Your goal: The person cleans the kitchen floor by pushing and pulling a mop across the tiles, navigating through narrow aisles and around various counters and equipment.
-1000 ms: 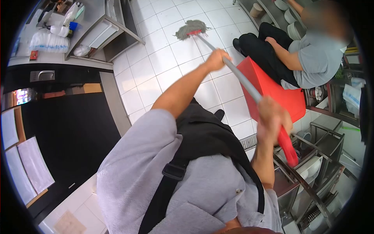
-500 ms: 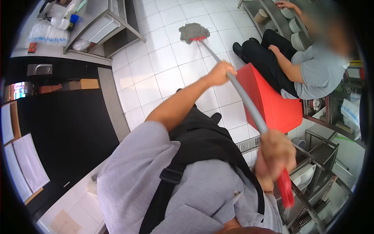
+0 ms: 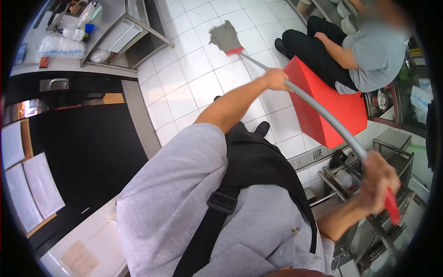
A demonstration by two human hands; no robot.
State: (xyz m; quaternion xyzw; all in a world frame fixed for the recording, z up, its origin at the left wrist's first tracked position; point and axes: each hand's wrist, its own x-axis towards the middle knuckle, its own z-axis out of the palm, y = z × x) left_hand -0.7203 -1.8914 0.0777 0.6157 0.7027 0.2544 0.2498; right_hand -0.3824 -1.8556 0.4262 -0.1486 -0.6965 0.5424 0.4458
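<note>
- i see the mop head (image 3: 225, 38) as rough, matt, stringy cloth
- its pole (image 3: 326, 115) looks smooth with a soft sheen; i can't tell metal from plastic
- the end grip (image 3: 392, 208) reads to me as smooth plastic
- glossy, smooth floor tiles (image 3: 196, 69)
- red box (image 3: 314, 106): smooth plastic, faintly shiny
- side table (image 3: 110, 27): smooth metal, dull shine
- shirt (image 3: 173, 161): matt, slightly nubbly cloth
- apron (image 3: 263, 159): matt cloth, plastic buckle (image 3: 222, 201)

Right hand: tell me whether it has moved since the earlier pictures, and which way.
Yes. Judged against the red box, the right hand has moved back and to the right, farther from the box.
</note>
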